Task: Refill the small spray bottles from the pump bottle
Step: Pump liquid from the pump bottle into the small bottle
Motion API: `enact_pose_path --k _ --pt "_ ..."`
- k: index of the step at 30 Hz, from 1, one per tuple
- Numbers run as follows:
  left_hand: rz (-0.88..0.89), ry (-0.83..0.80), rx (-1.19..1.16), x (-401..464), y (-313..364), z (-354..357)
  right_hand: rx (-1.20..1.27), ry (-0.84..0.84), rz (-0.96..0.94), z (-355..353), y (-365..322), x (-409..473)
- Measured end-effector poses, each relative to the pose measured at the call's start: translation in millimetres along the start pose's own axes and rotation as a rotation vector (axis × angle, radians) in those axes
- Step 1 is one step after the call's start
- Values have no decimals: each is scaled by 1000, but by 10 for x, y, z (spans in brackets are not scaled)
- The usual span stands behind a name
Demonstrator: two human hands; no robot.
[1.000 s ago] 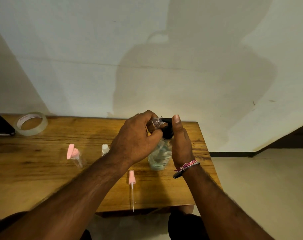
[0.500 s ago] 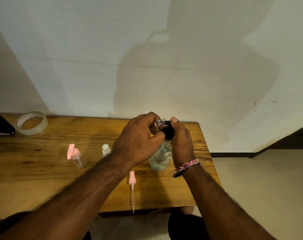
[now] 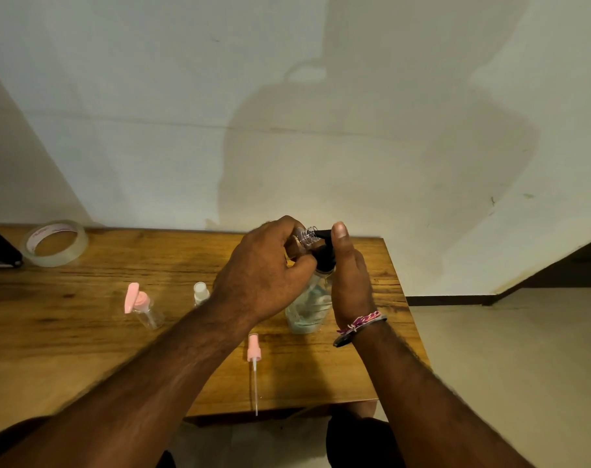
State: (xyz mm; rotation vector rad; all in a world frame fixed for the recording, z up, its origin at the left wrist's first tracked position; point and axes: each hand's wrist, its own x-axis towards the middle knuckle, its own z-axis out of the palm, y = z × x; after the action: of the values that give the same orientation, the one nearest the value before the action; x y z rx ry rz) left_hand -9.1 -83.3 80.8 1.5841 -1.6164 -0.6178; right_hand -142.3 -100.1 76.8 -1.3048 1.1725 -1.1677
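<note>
Two hands are engaged at the pump bottle [image 3: 309, 305], which stands upright on the wooden table [image 3: 84, 332] near its right edge. A small clear spray bottle [image 3: 302, 239], uncapped, is gripped in the curled fingers of the left hand [image 3: 263, 278] and held tilted, its threaded neck set against the black pump nozzle [image 3: 322, 235]. The right hand [image 3: 349, 282] is wrapped round the black pump head [image 3: 324, 256], with the thumb [image 3: 339, 231] raised above the top of the pump; contact with it cannot be confirmed. Pale liquid is seen in the pump bottle's lower part. A pink spray cap with dip tube [image 3: 254, 363] lies flat in front of the pump bottle. A second small bottle with a pink flip cap [image 3: 140, 305] and a white-capped one [image 3: 200, 292] stand to the left, well apart from the hands. A tape roll [image 3: 54, 243] lies at the far left corner. A bracelet [image 3: 360, 324] is worn on the right wrist.
</note>
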Motion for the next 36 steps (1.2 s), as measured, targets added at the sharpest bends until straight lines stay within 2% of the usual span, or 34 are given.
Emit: enact_pose_path --k 10,18,28,36 --pt "19 -3 0 5 14 11 72 12 65 -12 -13 10" --pt "15 -3 14 2 2 37 99 69 17 -42 59 49" --pt "32 22 -2 15 -10 38 22 -23 -9 -20 58 40" --pt "36 15 -18 26 -28 45 5 -21 8 -18 66 63"
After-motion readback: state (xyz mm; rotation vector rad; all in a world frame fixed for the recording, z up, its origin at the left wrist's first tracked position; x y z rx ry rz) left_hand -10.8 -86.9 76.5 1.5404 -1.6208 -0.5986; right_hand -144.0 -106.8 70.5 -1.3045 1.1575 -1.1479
